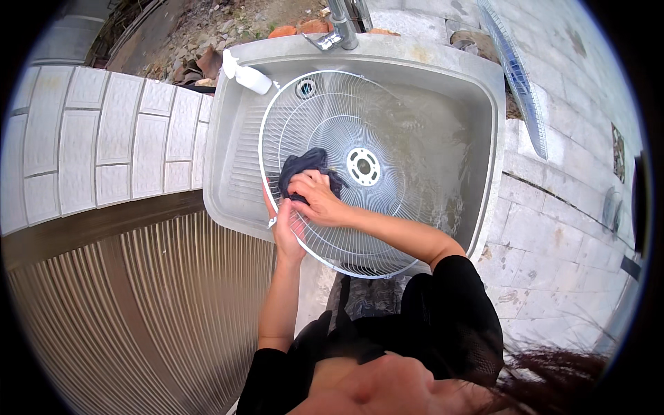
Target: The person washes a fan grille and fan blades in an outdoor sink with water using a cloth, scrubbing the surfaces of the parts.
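The white wire fan guard [353, 173] leans tilted in the grey stone sink [484, 90], its lower rim over the sink's near edge; the left hand [285, 232] grips that rim, fingers curled shut around the wire; the right hand [319, 200] presses a dark cloth [308, 166] against the grille, fingers closed on it; a white spray bottle [247, 75] lies on the sink's far left corner, near the tap [339, 31].

- Left forearm bare, rises almost straight up from the lower edge, dark sleeve ends near the elbow.
- Left hand [285, 232] partly hidden, fingers curled shut, palm turned toward the right hand.
- Right arm bent at the elbow, dark sleeve to the elbow, bare forearm runs up-left.
- Right hand [317, 200] back up, fingers curled down, closed.
- Both hands touching, right above left.
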Demonstrator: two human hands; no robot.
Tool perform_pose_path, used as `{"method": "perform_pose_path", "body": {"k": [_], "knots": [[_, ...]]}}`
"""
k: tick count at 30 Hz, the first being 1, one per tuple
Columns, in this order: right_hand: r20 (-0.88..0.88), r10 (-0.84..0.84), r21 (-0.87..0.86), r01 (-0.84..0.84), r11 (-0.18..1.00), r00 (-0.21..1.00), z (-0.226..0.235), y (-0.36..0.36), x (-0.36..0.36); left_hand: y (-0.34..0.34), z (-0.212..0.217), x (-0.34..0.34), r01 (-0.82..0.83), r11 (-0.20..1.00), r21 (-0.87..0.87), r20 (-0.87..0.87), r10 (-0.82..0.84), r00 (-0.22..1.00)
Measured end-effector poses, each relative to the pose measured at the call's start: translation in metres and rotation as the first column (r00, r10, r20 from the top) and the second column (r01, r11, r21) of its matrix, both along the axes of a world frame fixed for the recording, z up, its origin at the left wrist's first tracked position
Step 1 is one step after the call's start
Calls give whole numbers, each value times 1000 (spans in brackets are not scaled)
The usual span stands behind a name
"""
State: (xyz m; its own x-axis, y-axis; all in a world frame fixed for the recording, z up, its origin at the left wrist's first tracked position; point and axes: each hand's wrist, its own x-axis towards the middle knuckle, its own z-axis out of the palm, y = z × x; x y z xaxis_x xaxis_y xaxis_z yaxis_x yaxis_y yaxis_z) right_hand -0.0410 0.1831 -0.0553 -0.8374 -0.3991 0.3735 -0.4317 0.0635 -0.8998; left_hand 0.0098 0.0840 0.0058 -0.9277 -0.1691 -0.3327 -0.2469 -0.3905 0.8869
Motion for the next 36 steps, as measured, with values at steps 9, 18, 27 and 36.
{"method": "perform_pose_path", "body": {"k": [9,18,27,36], "knots": [[-345,-434,341,542,768,832,-89,20,-181,10,16,-3,38,986,-161,17,-35,999],[-123,-790,894,412,174,600,-187,177,-129,7,-5,16,9,998,-69,75,-4,997],[471,-748,595,457,661,468,-168,59,-176,13,-8,11,42,997,-58,41,-40,998],[469,-97,18,100,995,878,-19,-24,-87,14,-7,9,23,994,-109,87,-13,996]]}}
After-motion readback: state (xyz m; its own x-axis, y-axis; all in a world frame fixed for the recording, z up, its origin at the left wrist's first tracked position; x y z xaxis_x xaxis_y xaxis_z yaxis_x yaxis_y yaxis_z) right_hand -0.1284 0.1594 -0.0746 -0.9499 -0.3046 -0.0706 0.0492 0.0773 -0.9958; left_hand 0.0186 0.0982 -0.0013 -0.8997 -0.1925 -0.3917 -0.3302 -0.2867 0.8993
